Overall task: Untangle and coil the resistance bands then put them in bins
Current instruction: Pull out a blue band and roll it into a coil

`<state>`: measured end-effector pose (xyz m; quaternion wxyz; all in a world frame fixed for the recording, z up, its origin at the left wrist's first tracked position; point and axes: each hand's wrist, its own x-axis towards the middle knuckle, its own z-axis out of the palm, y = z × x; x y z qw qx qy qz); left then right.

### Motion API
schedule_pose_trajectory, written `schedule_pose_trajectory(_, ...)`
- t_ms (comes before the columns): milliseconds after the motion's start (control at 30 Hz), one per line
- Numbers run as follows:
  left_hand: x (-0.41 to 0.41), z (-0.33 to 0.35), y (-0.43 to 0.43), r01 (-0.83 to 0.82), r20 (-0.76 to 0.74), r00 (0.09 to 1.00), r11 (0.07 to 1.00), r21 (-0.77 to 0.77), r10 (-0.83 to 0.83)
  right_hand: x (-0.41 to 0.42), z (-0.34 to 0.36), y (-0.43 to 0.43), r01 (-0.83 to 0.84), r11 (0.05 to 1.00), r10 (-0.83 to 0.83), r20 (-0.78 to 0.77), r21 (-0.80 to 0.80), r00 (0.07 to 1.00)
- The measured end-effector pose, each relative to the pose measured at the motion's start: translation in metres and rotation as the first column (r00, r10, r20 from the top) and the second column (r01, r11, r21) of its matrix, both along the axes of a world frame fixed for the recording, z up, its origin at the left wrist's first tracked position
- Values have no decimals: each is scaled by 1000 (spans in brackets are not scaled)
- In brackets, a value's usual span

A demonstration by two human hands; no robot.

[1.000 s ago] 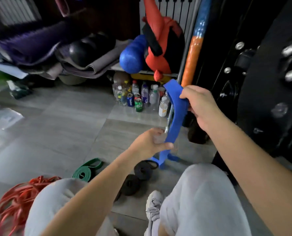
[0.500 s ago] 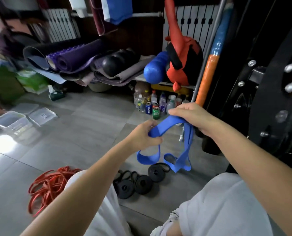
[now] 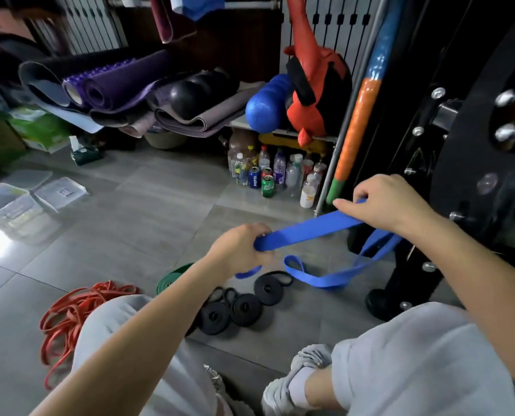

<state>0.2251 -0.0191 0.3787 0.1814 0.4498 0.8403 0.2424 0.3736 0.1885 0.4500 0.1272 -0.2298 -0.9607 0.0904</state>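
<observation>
The person sits low on the grey floor (image 3: 124,235) and holds a wide blue band (image 3: 307,229) up with both hands. The left hand (image 3: 239,249) has its fingers curled round one end of the band. The right hand (image 3: 383,202) pinches the band farther along, with the thumb on top. Between the two hands the band runs flat and straight. Past the right hand it drops down, makes a long loop low over the floor and ends in a small curl near the left hand. Below the hands, three black bands (image 3: 244,307) lie on the floor, each rolled into a round coil, close side by side. A green band (image 3: 172,276) lies just beside them, partly hidden by the left arm. A messy heap of red bands (image 3: 67,313) lies by the person's left knee. Clear plastic bins (image 3: 12,210) sit far off to the left, well apart from all the bands. Bottles and cans (image 3: 268,175) stand in a bunch farther back.
</observation>
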Motion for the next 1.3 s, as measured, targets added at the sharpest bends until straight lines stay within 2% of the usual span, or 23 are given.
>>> schedule_pose_trajectory(167, 2, 25, 31, 37, 37, 999, 996, 84, -40, 6, 65, 8, -17, 983, 1, 88, 183, 996)
schedule_pose_trajectory(267, 4, 38, 41, 73, 54, 995, 982, 176, -84, 9, 96, 19, -17, 974, -15, 138, 226, 990)
schedule_pose_trajectory(367, -1, 51, 43, 50, 96, 992, 961, 271, -78, 5, 105, 32, -15, 969, -16, 123, 248, 992)
schedule_pose_trajectory(467, -11, 53, 34, -43, 190, 982, 940, 337, -23, -4, 78, 35, 19, 978, -44, 117, 208, 992)
schedule_pose_trajectory(533, -13, 48, 21, -119, 284, 959, 931, 346, 17, -6, 42, 33, 60, 997, -69, 178, 55, 982)
schedule_pose_trajectory(633, -6, 36, 6, -112, 295, 955, 953, 283, 25, -3, -24, 20, 144, 967, -71, 318, -210, 945)
schedule_pose_trajectory(700, 2, 28, 3, -67, 260, 966, 974, 217, 9, 0, -62, 5, 173, 940, -26, 444, -294, 896)
schedule_pose_trajectory(767, 11, 20, 5, 30, 141, 989, 996, 87, -42, 2, -81, -14, 170, 910, 41, 490, -378, 871)
schedule_pose_trajectory(833, 19, 14, 8, 165, -31, 985, 982, -97, -169, 3, -89, -31, 99, 820, 132, 355, -564, 926)
schedule_pose_trajectory(900, 27, 11, 9, 215, -60, 972, 962, -166, -227, 3, -92, -48, -13, 685, 230, 199, -729, 952)
schedule_pose_trajectory(933, 29, 12, 9, 215, -50, 973, 963, -163, -225, 3, -95, -56, -65, 650, 266, 147, -757, 953)
schedule_pose_trajectory(1067, 25, 27, 6, 230, -124, 958, 952, -203, -258, -6, -101, -69, -184, 671, 193, -71, -718, 979)
schedule_pose_trajectory(1100, 23, 31, 4, 234, -159, 949, 945, -227, -273, -9, -98, -68, -195, 680, 193, -85, -707, 978)
schedule_pose_trajectory(1233, 18, 30, -8, 219, -238, 925, 927, -303, -296, -13, -83, -68, -208, 804, 265, 22, -558, 964)
schedule_pose_trajectory(1300, 19, 25, -12, 196, -263, 922, 929, -315, -284, -14, -78, -71, -209, 826, 279, 57, -523, 959)
